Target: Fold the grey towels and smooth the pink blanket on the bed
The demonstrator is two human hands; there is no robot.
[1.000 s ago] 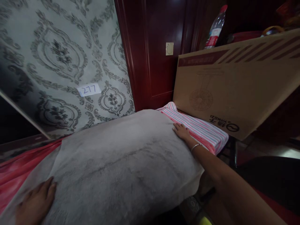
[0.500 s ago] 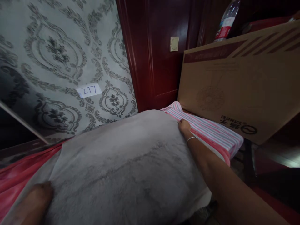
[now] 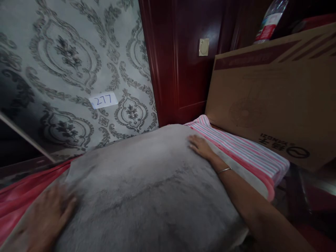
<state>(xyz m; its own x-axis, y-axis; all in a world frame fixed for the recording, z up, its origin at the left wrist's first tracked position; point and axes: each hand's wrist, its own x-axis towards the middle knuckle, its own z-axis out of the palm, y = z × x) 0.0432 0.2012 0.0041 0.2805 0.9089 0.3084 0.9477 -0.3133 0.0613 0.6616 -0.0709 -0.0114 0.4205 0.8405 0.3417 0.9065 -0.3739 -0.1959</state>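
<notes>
A grey plush blanket (image 3: 147, 178) spreads over the surface in front of me, with a faint crease running across it. My right hand (image 3: 200, 146) rests on its far right part, fingers stretched out and flat. A thin bracelet circles that wrist. At the lower left, my left hand (image 3: 51, 213) is over the blanket's left part, fingers spread and somewhat blurred. Red fabric (image 3: 31, 190) shows past the blanket's left edge. Along the right side lies pink, white and grey striped cloth (image 3: 244, 150), bordered by a red band.
Patterned wallpaper (image 3: 65, 56) rises behind, bearing a paper label (image 3: 103, 100) marked 277. A dark red door (image 3: 183, 63) stands beside it. To the right leans a large cardboard box (image 3: 262, 94), with a plastic bottle (image 3: 270, 24) above its top edge.
My right hand has let go of the blanket's right edge and now lies flat further in on it. My left hand has opened and shifted slightly up and right.
</notes>
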